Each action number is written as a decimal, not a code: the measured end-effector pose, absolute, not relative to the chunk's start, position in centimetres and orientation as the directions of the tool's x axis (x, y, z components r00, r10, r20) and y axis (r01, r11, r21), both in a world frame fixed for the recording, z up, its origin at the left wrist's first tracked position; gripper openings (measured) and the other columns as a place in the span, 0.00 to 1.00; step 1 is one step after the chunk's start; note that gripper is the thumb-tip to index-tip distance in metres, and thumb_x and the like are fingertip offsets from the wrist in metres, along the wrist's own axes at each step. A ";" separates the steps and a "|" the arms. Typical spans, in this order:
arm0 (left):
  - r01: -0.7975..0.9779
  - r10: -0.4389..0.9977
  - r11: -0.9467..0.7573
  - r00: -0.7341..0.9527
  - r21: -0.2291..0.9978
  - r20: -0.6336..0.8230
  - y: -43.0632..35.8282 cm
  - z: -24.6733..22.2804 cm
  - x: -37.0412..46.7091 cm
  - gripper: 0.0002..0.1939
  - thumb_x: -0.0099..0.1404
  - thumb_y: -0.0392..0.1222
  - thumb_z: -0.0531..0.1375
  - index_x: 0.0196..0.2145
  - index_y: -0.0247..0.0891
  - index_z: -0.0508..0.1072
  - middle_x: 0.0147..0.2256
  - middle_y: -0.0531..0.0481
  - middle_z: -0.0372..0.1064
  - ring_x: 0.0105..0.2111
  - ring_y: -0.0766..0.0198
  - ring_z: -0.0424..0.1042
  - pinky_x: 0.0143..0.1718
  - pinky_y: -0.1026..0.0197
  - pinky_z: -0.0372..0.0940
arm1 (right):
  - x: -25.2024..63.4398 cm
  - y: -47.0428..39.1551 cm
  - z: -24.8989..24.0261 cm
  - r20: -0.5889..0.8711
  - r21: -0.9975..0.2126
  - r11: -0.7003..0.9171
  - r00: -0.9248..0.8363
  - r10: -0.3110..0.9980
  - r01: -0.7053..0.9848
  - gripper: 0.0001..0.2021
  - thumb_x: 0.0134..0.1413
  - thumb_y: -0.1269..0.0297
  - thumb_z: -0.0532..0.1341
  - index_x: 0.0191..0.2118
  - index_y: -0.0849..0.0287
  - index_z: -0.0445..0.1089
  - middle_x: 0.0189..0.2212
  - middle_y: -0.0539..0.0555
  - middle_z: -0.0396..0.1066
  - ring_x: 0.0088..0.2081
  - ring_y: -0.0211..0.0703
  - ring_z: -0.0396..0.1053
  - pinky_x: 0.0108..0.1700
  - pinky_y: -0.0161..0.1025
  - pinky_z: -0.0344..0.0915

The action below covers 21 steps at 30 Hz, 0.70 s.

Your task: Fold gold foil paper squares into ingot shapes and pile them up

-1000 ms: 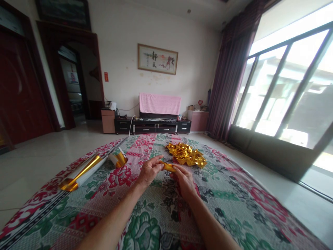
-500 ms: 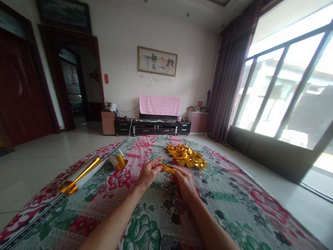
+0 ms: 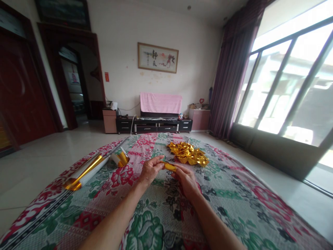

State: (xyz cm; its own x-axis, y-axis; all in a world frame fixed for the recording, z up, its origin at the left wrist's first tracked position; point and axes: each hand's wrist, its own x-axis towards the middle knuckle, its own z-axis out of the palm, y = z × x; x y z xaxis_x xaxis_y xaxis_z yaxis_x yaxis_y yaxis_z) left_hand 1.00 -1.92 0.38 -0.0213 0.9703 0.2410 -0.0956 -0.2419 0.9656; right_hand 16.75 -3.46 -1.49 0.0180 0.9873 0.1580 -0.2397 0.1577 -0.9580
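A small folded strip of gold foil (image 3: 170, 167) is held between my two hands above the flowered cloth (image 3: 145, 229). My left hand (image 3: 152, 170) pinches its left end with thumb and fingers. At the right end, my right hand (image 3: 185, 177) has its fingers closed on the same strip. Just beyond my right hand lies a pile of folded gold foil pieces (image 3: 188, 153). To the left rest a long roll of white and gold sheet (image 3: 88, 172) and a shorter curled piece of it (image 3: 121, 158).
Past the cloth's far edge stands a low black cabinet (image 3: 156, 127) with a pink towel (image 3: 161, 102) over the item on it. A purple curtain (image 3: 229, 76) and large windows are on the right, doorways on the left.
The camera view has shifted slightly. Both hands keep hold of the gold strip, which shows a little more of its face between them.
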 end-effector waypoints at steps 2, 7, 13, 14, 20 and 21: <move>-0.090 0.971 -0.238 -0.024 0.967 0.237 -2.0 0.5 1.0 0.23 0.48 0.38 0.62 0.44 0.33 0.72 0.27 0.51 0.73 0.25 0.69 0.68 0.28 0.67 0.61 | 16.7 -3.5 -1.4 0.152 -0.958 0.152 0.019 0.988 -0.244 0.17 0.39 0.56 0.65 0.37 0.60 0.75 0.34 0.54 0.74 0.28 0.41 0.69 0.34 0.38 0.66; -0.083 0.973 -0.229 -0.045 0.970 0.225 -2.2 0.6 1.2 0.22 0.48 0.39 0.62 0.43 0.34 0.73 0.27 0.51 0.73 0.25 0.68 0.69 0.27 0.67 0.61 | 16.7 -3.6 -1.3 0.149 -0.964 0.152 0.031 0.988 -0.220 0.17 0.39 0.55 0.64 0.36 0.59 0.75 0.32 0.54 0.75 0.27 0.42 0.69 0.32 0.37 0.65; -0.084 0.971 -0.235 -0.056 0.969 0.230 -2.1 0.5 1.2 0.22 0.48 0.39 0.62 0.43 0.33 0.73 0.26 0.50 0.73 0.24 0.69 0.68 0.26 0.68 0.60 | 16.7 -3.6 -1.3 0.143 -0.960 0.145 0.026 0.989 -0.240 0.17 0.39 0.55 0.64 0.36 0.59 0.75 0.32 0.53 0.75 0.27 0.40 0.69 0.32 0.37 0.64; -0.080 0.971 -0.236 -0.059 0.968 0.232 -2.1 0.4 1.2 0.22 0.48 0.40 0.62 0.43 0.33 0.73 0.26 0.50 0.73 0.23 0.69 0.68 0.25 0.68 0.60 | 16.7 -3.6 -1.3 0.139 -0.959 0.141 0.022 0.990 -0.246 0.17 0.39 0.55 0.64 0.36 0.60 0.75 0.32 0.53 0.75 0.27 0.40 0.68 0.33 0.36 0.64; -0.064 0.970 -0.238 -0.059 0.969 0.235 -2.1 0.3 1.2 0.21 0.48 0.40 0.62 0.42 0.33 0.73 0.26 0.50 0.73 0.23 0.69 0.68 0.24 0.68 0.59 | 16.8 -3.3 -1.7 0.150 -0.954 0.142 -0.009 0.989 -0.265 0.17 0.39 0.55 0.64 0.36 0.59 0.75 0.34 0.53 0.75 0.27 0.39 0.68 0.34 0.37 0.64; -0.065 0.970 -0.239 -0.060 0.969 0.235 -2.1 0.4 1.2 0.21 0.48 0.40 0.62 0.42 0.33 0.73 0.25 0.50 0.73 0.23 0.69 0.68 0.24 0.68 0.59 | 16.8 -3.2 -1.8 0.153 -0.955 0.145 -0.012 0.988 -0.260 0.17 0.40 0.55 0.64 0.36 0.59 0.75 0.34 0.53 0.75 0.27 0.39 0.68 0.34 0.36 0.64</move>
